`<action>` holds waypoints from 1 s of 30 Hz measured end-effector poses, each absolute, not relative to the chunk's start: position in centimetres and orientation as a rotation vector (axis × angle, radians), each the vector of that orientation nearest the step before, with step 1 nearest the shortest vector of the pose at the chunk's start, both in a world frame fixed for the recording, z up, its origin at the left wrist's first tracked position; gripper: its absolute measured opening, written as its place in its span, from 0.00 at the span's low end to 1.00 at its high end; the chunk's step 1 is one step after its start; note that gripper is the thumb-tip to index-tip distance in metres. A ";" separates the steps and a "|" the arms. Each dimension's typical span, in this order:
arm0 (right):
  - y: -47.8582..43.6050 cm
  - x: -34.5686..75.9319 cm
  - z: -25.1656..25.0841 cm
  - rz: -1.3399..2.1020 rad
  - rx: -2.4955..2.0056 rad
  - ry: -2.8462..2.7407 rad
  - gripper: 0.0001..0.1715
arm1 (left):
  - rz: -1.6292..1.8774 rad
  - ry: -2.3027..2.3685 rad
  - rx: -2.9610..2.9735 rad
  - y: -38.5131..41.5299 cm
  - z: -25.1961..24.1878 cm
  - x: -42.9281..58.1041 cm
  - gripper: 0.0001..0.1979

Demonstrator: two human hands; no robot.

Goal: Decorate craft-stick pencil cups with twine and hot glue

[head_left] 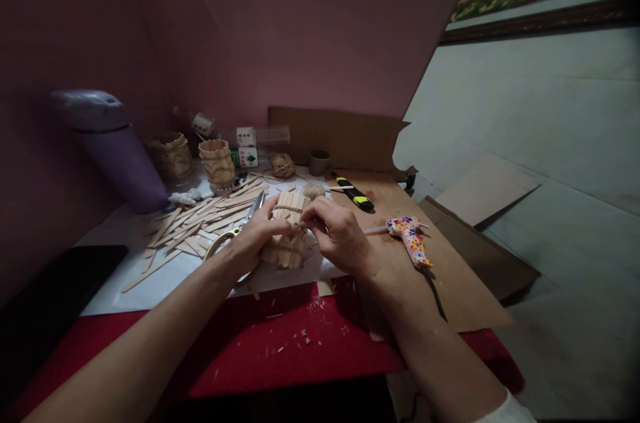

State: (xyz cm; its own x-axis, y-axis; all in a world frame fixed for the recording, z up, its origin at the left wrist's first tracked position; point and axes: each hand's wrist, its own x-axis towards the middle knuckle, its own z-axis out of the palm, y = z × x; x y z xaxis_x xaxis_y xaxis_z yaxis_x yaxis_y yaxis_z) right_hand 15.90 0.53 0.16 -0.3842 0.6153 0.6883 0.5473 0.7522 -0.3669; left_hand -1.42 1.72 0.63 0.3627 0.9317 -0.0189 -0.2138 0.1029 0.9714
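A small stick-built cup (pixel 285 253) with twine round it lies tilted near the front of the white paper. My left hand (pixel 257 233) is wrapped round its left side, thumb across the top. My right hand (pixel 337 233) is at its right side with thumb and forefinger pinched together at the sticks; what they hold is too small to make out. Gold-handled scissors (pixel 220 242) lie partly beneath my left hand. Just behind the cup sits a small ball of twine (pixel 314 192).
Loose wooden sticks (pixel 200 220) spread on the left, with two finished cups (pixel 217 165) and a purple bottle (pixel 120 156) behind. A yellow-black cutter (pixel 353 191) and a flowered glue gun (pixel 411 240) lie on brown board (pixel 450 290) at right.
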 end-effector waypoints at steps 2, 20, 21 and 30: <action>0.6 15.9 0.1 0.105 -0.872 -2.073 0.11 | 0.991 0.800 1.147 1.7 0.7 -1.4 0.28; 0.6 16.2 0.5 0.135 -0.817 -2.096 0.13 | 0.970 0.807 1.185 1.8 0.1 -1.6 0.30; 0.6 16.2 0.5 0.123 -0.801 -2.105 0.13 | 0.964 0.814 1.190 1.8 0.1 -1.6 0.30; 0.9 16.5 0.4 -0.002 -0.771 -2.129 0.11 | 0.954 0.828 1.192 1.9 0.3 -1.5 0.28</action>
